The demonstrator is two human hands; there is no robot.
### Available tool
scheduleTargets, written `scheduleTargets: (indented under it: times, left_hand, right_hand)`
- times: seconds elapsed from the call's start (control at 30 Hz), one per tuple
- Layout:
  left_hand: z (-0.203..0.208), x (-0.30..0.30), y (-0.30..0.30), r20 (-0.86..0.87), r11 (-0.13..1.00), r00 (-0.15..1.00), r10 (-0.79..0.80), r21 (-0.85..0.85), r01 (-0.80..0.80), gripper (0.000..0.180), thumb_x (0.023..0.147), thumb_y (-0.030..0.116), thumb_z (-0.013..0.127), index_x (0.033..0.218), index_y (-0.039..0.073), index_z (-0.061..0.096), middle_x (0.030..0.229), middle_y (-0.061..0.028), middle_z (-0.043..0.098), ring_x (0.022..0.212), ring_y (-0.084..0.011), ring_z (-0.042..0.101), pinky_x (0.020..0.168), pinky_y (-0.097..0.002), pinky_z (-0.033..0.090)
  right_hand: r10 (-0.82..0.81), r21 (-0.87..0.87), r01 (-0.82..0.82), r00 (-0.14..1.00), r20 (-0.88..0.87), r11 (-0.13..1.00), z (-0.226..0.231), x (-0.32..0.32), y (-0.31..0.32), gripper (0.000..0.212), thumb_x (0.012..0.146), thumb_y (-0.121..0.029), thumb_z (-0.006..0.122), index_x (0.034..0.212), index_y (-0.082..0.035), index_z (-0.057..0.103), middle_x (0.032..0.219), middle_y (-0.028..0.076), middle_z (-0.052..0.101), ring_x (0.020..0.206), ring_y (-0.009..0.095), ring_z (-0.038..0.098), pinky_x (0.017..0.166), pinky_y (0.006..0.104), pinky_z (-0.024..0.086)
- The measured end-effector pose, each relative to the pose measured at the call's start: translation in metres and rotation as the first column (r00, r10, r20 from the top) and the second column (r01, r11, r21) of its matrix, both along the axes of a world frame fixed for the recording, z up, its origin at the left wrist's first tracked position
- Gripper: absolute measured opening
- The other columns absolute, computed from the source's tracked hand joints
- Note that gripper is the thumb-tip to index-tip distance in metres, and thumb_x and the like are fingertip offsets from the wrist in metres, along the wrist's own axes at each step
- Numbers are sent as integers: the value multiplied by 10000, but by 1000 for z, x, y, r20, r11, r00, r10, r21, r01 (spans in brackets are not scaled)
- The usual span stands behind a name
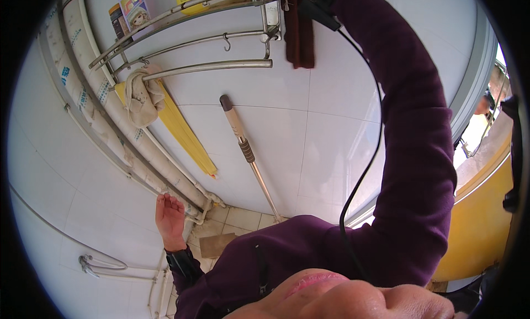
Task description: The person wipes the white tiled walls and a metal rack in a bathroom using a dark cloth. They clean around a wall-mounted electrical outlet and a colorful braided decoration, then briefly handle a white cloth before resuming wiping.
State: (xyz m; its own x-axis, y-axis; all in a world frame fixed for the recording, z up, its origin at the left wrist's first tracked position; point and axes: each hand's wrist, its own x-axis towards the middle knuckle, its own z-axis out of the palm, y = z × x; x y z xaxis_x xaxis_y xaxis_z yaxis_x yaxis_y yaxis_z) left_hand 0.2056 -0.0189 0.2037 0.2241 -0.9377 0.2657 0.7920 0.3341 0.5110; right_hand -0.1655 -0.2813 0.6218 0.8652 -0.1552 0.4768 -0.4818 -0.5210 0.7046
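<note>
My left hand (170, 219) is raised at the lower left, fingers loosely bent and apart, with nothing in it. A dark band wraps the wrist below it. In a purple sleeve (414, 131), my right arm reaches up to the top edge, where the hand is cut off. A black strap device (323, 9) sits at that wrist, and a black cable (380, 125) runs down from it. Close to the wrist, a dark brown cloth (300, 40) hangs by the end of a metal wall rack (210, 68). What the right hand touches is hidden.
On the rack stand a purple bottle (134, 9), a yellow container (190, 5) and a dark bottle (117, 22). A beige cloth (142, 101) and a long yellow item (185, 132) hang below. A long pole (254, 164) leans against the wall. Pipes (83, 98) run down the left corner.
</note>
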Motion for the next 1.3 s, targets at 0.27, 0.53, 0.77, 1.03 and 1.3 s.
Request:
scheduleTargets:
  times: [0.27,0.53,0.77,1.03,1.3]
  left_hand:
    - [-23,28,59,-43,986,985,167,5,-167,148,903,136,499,1024,98,575,1012,-12,605,926,-159,547,814,-316,447]
    - [-10,27,53,8,983,983,183,-4,-183,147,914,147,483,1021,95,569,1025,-17,606,924,-162,560,822,-311,455]
    - [-11,19,56,9,992,992,127,-8,-127,146,916,152,483,1021,95,567,1019,-17,607,925,-155,562,827,-319,462]
    - [-7,26,31,102,994,990,93,44,-98,173,921,192,480,1025,99,583,1010,-16,619,893,-154,569,771,-317,459]
    - [-38,-40,-33,96,915,925,-368,214,342,163,902,177,518,1016,90,596,1013,-29,627,909,-157,575,798,-306,464]
  right_hand:
    - [-64,-113,100,957,284,989,-23,-9,12,126,799,-144,508,792,-70,610,837,154,497,739,323,570,659,406,463]
    - [159,-119,-115,856,492,986,-48,-13,1,64,786,-113,518,781,-72,567,833,131,476,750,309,543,655,391,458]
    - [-81,116,30,883,463,993,-90,-47,13,164,759,-153,611,876,-42,578,796,157,495,723,350,543,637,424,461]
    - [-56,492,-540,633,772,683,-150,-73,38,411,787,-373,587,1000,-23,620,895,189,633,826,325,604,765,367,471]
    - [-336,604,-683,503,796,410,-402,-59,110,347,783,-343,599,951,-39,612,849,185,618,783,330,597,708,384,468]
